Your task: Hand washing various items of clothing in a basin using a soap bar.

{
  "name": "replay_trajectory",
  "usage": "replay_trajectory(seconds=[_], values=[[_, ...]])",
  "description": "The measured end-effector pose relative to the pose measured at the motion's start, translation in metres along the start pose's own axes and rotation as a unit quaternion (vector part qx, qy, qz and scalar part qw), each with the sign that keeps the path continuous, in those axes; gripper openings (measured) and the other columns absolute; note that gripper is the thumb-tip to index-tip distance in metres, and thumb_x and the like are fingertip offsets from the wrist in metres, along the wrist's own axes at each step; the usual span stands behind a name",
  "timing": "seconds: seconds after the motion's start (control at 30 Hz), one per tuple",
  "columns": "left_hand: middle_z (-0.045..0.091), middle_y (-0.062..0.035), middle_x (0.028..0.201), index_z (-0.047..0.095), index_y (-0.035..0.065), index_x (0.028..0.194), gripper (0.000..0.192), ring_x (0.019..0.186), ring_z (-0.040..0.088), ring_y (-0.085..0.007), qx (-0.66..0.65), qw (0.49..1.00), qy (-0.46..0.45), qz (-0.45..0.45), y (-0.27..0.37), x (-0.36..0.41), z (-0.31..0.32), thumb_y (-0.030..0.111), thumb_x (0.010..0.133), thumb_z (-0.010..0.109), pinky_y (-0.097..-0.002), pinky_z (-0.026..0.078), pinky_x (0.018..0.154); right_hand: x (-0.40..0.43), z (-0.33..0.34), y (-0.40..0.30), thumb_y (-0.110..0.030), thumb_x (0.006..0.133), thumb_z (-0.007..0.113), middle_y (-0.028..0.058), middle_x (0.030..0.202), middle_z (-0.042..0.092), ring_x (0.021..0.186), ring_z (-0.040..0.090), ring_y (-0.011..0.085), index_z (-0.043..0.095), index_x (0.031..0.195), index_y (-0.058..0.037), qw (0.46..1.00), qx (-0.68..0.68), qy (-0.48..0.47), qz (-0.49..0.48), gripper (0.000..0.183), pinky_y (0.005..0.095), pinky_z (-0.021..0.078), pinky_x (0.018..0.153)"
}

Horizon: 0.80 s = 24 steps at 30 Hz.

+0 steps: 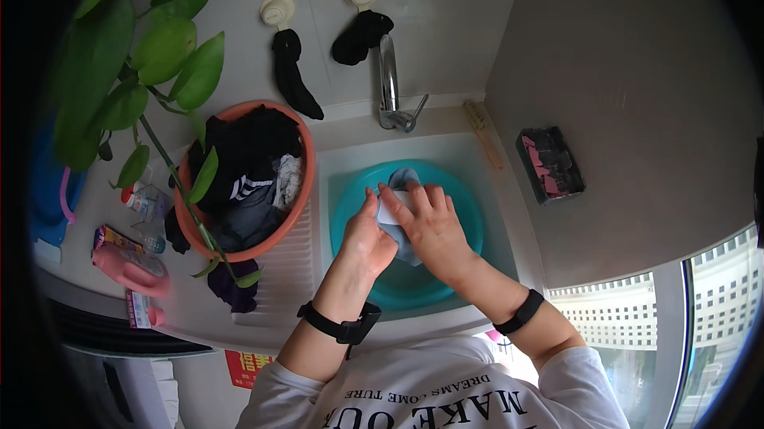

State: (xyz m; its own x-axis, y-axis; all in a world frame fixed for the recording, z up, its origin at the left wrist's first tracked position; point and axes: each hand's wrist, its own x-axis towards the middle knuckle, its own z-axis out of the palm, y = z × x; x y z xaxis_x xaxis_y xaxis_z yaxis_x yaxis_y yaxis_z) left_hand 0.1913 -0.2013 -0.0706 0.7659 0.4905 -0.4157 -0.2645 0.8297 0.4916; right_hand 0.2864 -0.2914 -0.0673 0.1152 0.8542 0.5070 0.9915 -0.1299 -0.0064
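Over a teal plastic basin (349,202), both my hands are together on a light blue-grey cloth item (407,250), which looks like a sock. My left hand (367,235) supports the cloth from the left, thumb pointing up. My right hand (433,223) lies across the top, its fingers on a white block (393,209) pressed against the cloth, probably a bar of soap. The part of the cloth under my right hand is hidden. The basin stands in a white laundry sink (504,238) below a chrome faucet (388,80).
An orange tub (307,190) heaped with dark clothes stands left on the ribbed washboard (286,286). Black socks (292,71) hang from wall hooks. A wooden brush (484,136) lies on the rim. A black soap box (552,166) is at right. Plant leaves (167,53) overhang the left.
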Motion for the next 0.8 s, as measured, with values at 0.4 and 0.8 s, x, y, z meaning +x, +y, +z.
replay_trajectory(seconds=[0.4,0.8], values=[[0.049,-0.0101,0.133,0.042,0.0053,0.131,0.052,0.126,0.043,-0.0237,-0.032,0.997,0.06,0.045,0.017,-0.014,-0.054,0.043,0.102,0.021,-0.043,0.033,0.107,0.013,0.047,-0.034,-0.009,0.078,0.055,0.0125,0.106,0.05,0.094,0.049,0.029,0.044,0.135,-0.0091,0.996,0.071,-0.044,-0.026,0.059,0.0386,0.0434,0.079],[0.054,-0.0071,0.126,0.048,0.0069,0.126,0.038,0.12,0.049,-0.0222,-0.025,0.998,0.02,0.054,0.015,-0.01,-0.066,0.033,0.1,0.039,-0.0423,0.036,0.103,0.014,0.056,-0.009,-0.004,0.075,0.056,0.0112,0.102,0.05,0.09,0.048,0.0284,0.039,0.139,-0.012,0.996,0.062,-0.059,0.029,0.067,0.0377,0.0431,0.077]])
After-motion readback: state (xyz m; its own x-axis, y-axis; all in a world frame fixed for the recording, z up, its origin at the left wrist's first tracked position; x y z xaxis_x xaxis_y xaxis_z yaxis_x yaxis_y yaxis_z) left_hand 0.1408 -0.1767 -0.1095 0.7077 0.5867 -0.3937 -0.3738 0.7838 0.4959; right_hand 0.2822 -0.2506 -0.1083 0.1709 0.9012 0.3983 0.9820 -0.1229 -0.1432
